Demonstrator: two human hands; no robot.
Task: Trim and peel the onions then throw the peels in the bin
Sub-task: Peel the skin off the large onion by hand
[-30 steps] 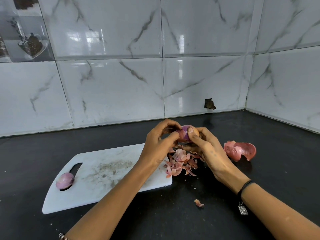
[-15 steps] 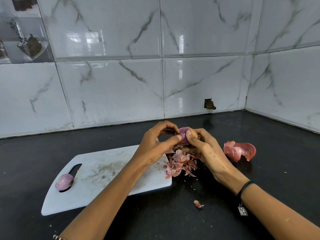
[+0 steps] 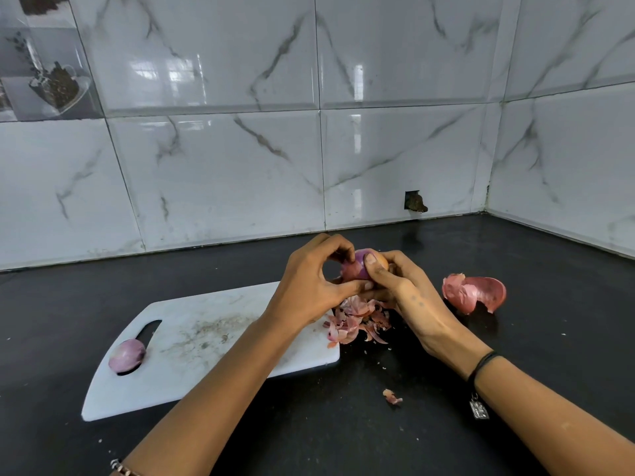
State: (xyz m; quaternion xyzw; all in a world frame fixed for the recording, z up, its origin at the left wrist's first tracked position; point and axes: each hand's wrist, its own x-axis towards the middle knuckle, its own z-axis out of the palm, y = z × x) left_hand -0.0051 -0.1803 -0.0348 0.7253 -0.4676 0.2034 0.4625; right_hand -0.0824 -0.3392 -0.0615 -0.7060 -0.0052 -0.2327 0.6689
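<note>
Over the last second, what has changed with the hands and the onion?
The left hand has curled its fingertips onto the loose skin of the small purple onion; the right hand keeps gripping it, thumb on top. Nothing taken or let go. Unmoved: the peeled onion on the white cutting board, the pink peel pile, the large curved peel, the small scrap.

Held onion (image 3: pixel 357 267): small, round, purple flesh exposed, tan-orange skin patch on right side; raised above tabletop (image 3: pixel 549 304), centre of frame, gripped between left hand (image 3: pixel 309 290) and right hand (image 3: pixel 409 297), right thumb pressed on top.
Second onion (image 3: pixel 127 354): peeled, pale purple, lying over handle slot of cutting board (image 3: pixel 206 338), lower left.
Peel pile (image 3: pixel 357 321): pink-tan papery scraps, loose heap below held onion, straddling board's right edge and tabletop.
Large peel (image 3: pixel 474 293): pink curved shell, on tabletop, right of centre, apart from pile.
Small scrap (image 3: pixel 391 396): lone, on tabletop, lower centre.
</note>
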